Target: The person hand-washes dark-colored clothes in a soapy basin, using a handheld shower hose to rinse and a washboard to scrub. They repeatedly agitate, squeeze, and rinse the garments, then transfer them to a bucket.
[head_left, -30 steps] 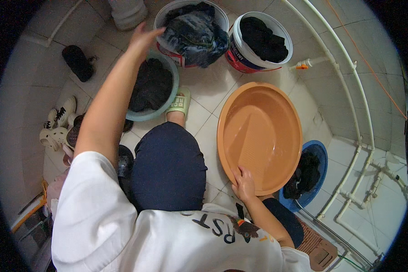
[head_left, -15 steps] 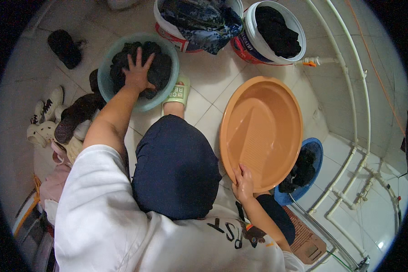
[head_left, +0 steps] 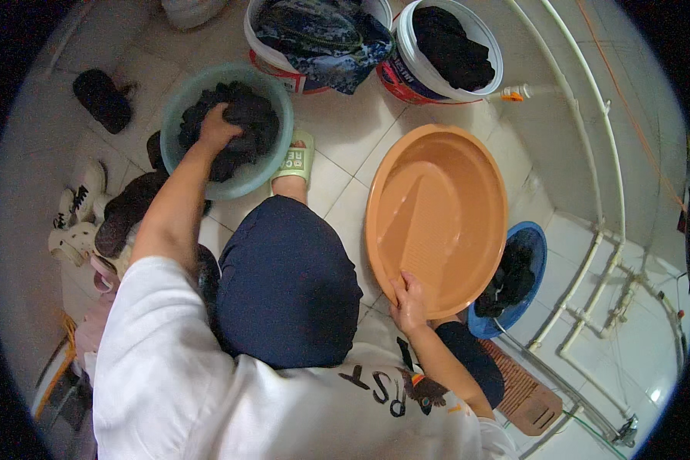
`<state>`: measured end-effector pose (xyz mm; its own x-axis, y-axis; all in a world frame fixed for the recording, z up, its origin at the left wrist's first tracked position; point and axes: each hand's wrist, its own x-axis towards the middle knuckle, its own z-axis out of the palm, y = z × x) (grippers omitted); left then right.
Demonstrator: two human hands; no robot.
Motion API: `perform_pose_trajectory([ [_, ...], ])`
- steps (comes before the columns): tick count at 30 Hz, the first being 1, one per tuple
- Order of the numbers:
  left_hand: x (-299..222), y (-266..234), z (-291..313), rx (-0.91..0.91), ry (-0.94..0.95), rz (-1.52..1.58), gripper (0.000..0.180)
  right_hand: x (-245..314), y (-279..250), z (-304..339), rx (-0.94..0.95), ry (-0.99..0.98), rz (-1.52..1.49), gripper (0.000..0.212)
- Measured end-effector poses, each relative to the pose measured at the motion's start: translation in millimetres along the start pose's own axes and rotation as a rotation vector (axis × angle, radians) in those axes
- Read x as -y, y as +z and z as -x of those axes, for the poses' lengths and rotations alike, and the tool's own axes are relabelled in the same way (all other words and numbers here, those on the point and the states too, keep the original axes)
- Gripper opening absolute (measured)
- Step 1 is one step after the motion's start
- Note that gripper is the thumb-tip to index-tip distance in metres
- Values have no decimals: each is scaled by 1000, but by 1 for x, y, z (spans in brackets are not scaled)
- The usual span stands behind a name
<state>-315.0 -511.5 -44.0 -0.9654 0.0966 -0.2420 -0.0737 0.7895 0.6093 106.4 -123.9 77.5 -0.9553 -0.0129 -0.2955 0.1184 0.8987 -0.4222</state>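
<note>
My left hand [head_left: 219,129] is in a pale green basin [head_left: 285,146] at the upper left, its fingers curled into the black clothes [head_left: 241,123] there. The fingertips are sunk in the cloth and partly hidden. With my right hand [head_left: 409,301] I grip the near rim of a large orange basin [head_left: 456,222], thumb over the edge. This basin has a ridged slope moulded inside, no clothes in it, and seems tilted toward me.
Two white buckets hold clothes: patterned cloth [head_left: 322,38] and black cloth [head_left: 452,50]. A blue basin [head_left: 540,245] with dark clothes and a brown washboard [head_left: 525,391] sit at right. White pipes [head_left: 590,153] run along the right wall. Shoes [head_left: 92,188] lie at left.
My left hand was spread flat over the black clothes; its fingers have now closed into them. The right hand keeps its hold on the orange basin. The whole view has shifted slightly.
</note>
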Motion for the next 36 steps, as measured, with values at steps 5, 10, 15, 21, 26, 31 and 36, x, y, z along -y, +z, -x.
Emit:
perform_pose_trajectory([
  [5,-45,-103,64,-17,-483,1019,50,11,-16,-3,6,1,11,54],
  [10,-74,-178,103,-29,-318,1487,20,17,-26,-2,71,35,34,55],
  [15,-155,-249,106,51,92,1587,36,15,-15,-1,35,13,68,61],
  [21,-235,-274,35,625,803,1649,34,23,-21,3,15,48,68,58],
  [26,-322,-199,16,-5,182,1661,34,33,-39,-9,-88,68,33,51],
  [31,-314,-120,32,-115,-98,811,60,34,-64,-15,-199,104,70,38],
  [36,-308,-69,68,608,-114,753,57,32,-82,-19,-313,129,3,33],
])
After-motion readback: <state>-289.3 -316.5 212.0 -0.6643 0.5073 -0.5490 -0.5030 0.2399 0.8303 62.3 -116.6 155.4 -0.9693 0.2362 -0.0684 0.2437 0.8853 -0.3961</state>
